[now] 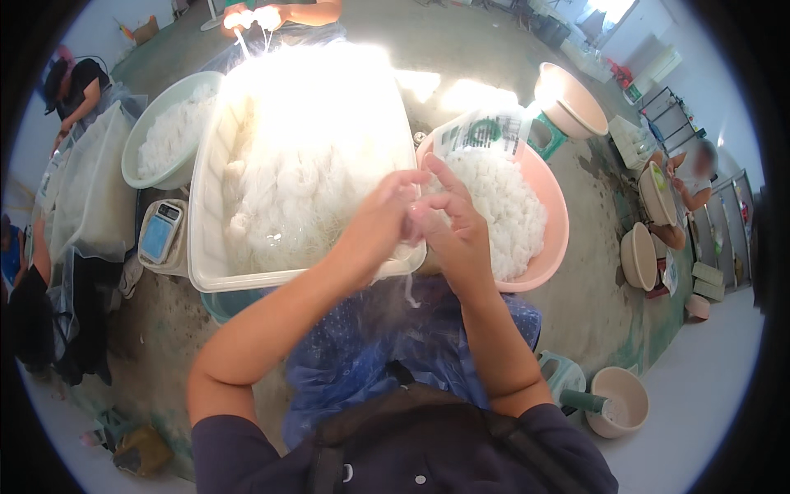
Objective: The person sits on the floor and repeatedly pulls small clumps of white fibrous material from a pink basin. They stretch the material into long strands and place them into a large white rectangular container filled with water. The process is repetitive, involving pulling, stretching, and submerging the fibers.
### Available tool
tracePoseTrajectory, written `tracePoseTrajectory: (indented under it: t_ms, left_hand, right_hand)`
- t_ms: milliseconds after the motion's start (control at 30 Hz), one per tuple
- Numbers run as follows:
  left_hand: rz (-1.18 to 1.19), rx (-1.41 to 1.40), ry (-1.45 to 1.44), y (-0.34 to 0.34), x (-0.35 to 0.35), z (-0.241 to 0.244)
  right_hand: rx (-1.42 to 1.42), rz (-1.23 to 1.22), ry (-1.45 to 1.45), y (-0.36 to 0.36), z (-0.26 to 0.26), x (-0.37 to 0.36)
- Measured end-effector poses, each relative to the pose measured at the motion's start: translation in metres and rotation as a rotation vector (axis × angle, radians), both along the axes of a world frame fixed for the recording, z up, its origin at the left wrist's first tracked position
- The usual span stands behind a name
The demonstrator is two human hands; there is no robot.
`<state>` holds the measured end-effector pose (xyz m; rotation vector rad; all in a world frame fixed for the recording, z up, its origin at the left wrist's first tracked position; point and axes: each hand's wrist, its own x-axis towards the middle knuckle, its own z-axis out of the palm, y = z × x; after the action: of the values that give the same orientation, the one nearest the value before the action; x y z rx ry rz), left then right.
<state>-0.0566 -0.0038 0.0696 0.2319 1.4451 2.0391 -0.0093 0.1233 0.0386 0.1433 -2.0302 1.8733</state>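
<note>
My left hand (386, 219) and my right hand (460, 238) meet over the near right corner of a white plastic tub (247, 279). Their fingertips pinch a little white strand material, mostly hidden and blurred, and a pale tail (410, 295) dangles below. My right forefinger points up, apart from its thumb. Inside the tub lies a wet mass of fine, translucent white strands (296, 191), its far part washed out by sunlight. Right of my hands, a pink basin (555, 231) holds many small white bundles (509, 216), with a printed clear plastic bag (484, 133) over its far rim.
A pale green basin (137, 139) of white bundles and a phone (162, 231) on a small stand flank the tub's left. Blue plastic sheeting (370, 352) covers my lap. Across the tub, a co-worker's hands (271, 15) hold white strands. Other people sit left and right.
</note>
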Motion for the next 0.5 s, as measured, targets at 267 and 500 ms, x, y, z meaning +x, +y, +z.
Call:
tracePoseTrajectory:
  t_ms: [267, 500]
  left_hand:
    - [-0.250, 0.892, -0.110, -0.031, -0.034, 0.025]
    - [0.590, 0.274, 0.204, -0.003, 0.034, -0.058]
  right_hand:
    - [0.187, 0.351, -0.130, -0.034, -0.005, 0.013]
    - [0.560, -0.288, 0.330, -0.012, -0.009, -0.014]
